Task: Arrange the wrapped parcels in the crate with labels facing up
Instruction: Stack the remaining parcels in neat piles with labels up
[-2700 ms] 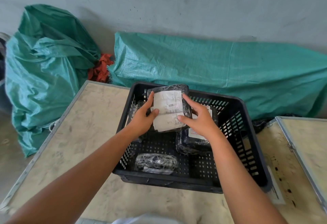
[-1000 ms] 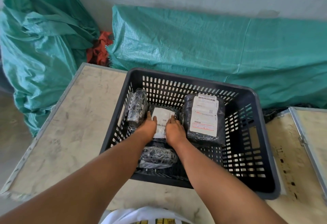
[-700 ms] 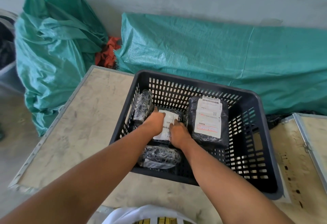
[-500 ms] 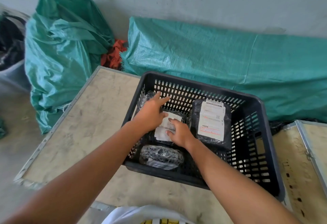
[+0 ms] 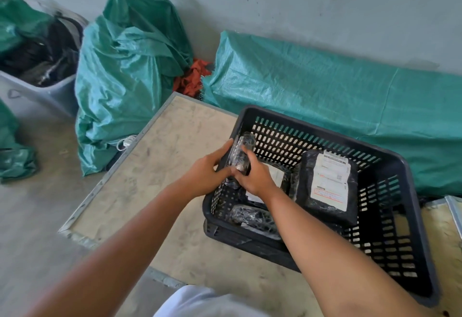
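A black slatted crate point(image 5: 410, 219) stands on a wooden table point(image 5: 160, 171). My left hand point(image 5: 206, 174) and my right hand point(image 5: 255, 179) both grip a small black wrapped parcel point(image 5: 241, 153), held upright against the crate's left wall with no label showing. Under my right hand lies a parcel point(image 5: 276, 175) with its white label up. To its right rests a bigger black parcel point(image 5: 330, 184), label up. A fourth parcel point(image 5: 252, 218) lies at the crate's near left, no label visible.
Green woven sacks point(image 5: 130, 71) and a long green bundle point(image 5: 325, 96) lie against the grey wall behind the table. A grey bin point(image 5: 42, 91) with dark items stands at far left. A second table's edge point(image 5: 452, 209) shows at right.
The labelled parcel was set down in the crate's middle and let go. Both hands then moved to the parcel at the left wall and took hold of it. The camera swung left.
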{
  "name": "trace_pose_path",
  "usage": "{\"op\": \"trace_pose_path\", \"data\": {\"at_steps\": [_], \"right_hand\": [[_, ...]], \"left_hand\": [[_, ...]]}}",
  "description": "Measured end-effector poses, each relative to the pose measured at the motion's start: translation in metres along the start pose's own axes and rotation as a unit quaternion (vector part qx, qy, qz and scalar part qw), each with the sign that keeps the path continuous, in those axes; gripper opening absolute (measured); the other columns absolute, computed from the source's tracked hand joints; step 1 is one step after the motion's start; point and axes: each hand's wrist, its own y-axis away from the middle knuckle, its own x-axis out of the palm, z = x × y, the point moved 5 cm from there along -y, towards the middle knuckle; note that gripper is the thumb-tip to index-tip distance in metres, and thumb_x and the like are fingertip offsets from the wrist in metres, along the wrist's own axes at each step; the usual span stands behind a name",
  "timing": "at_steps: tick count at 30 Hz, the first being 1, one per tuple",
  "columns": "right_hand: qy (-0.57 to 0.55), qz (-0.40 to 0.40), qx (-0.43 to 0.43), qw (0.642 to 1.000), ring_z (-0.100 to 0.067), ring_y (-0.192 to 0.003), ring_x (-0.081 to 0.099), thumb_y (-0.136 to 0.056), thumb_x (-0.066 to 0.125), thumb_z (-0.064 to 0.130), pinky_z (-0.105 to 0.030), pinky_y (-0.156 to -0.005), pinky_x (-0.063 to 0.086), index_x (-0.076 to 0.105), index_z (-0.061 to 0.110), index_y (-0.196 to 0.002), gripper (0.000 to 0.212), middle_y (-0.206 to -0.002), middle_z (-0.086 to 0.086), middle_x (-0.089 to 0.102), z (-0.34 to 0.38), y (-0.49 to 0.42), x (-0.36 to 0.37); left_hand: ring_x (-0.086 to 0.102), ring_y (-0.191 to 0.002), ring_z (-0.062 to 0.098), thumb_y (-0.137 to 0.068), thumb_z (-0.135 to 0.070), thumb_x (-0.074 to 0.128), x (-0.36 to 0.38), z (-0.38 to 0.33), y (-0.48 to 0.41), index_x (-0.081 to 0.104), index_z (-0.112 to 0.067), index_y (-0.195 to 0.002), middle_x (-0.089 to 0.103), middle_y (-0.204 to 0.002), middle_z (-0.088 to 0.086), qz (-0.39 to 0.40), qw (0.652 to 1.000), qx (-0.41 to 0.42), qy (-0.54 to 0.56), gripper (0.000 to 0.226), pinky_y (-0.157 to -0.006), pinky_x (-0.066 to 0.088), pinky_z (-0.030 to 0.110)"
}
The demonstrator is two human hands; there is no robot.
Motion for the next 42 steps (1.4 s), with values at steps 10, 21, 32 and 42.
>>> {"op": "trace_pose_path", "data": {"at_steps": [10, 21, 32, 42], "right_hand": [[-0.136, -0.125, 0.057, 0.981, -0.019, -0.118, 0.063, -0.088, 0.078, 0.021, -0.031, -0.096, 0.055, 0.040, 0.024, -0.153, 0.075, -0.142, -0.008, 0.060, -0.017, 0.010, -0.013], [-0.156, -0.101, 0.042, 0.982, -0.015, -0.102, 0.072, -0.088, 0.074, 0.030, -0.040, -0.074, 0.066, 0.053, 0.058, -0.140, 0.062, -0.127, 0.016, 0.056, -0.006, 0.051, -0.106], [-0.243, -0.113, -0.065, 0.961, -0.043, -0.117, 0.064, -0.077, 0.062, 0.030, -0.064, -0.105, 0.047, 0.075, 0.041, -0.122, 0.049, -0.123, -0.018, 0.073, 0.038, 0.101, -0.216], [-0.198, -0.263, -0.060, 0.942, 0.024, -0.133, 0.035, -0.087, 0.067, 0.063, -0.011, -0.103, 0.031, 0.042, 0.054, -0.146, 0.064, -0.146, 0.044, 0.039, 0.012, 0.089, -0.182]], "left_hand": [[0.064, -0.104, -0.010, -0.090, -0.044, 0.065, 0.006, 0.012, 0.000, 0.032, -0.061, -0.148, 0.066, -0.114, -0.030, -0.002, 0.992, 0.006, 0.122, 0.069, -0.097, 0.053, 0.024], [0.041, -0.142, 0.009, -0.089, -0.039, 0.072, -0.010, -0.019, -0.016, 0.056, -0.042, -0.141, 0.041, -0.158, -0.011, -0.093, 0.986, 0.088, 0.103, 0.055, -0.113, 0.041, 0.038], [0.000, -0.151, -0.004, -0.096, -0.056, 0.059, 0.015, -0.120, -0.039, -0.011, -0.046, -0.158, -0.004, -0.163, -0.033, 0.053, 0.961, 0.262, 0.070, 0.095, -0.121, 0.011, 0.024], [0.022, -0.142, -0.016, -0.098, -0.045, 0.063, 0.053, -0.111, -0.048, 0.012, -0.044, -0.160, 0.025, -0.149, -0.048, -0.023, 0.960, 0.203, 0.191, 0.081, -0.106, 0.024, 0.002]]}}
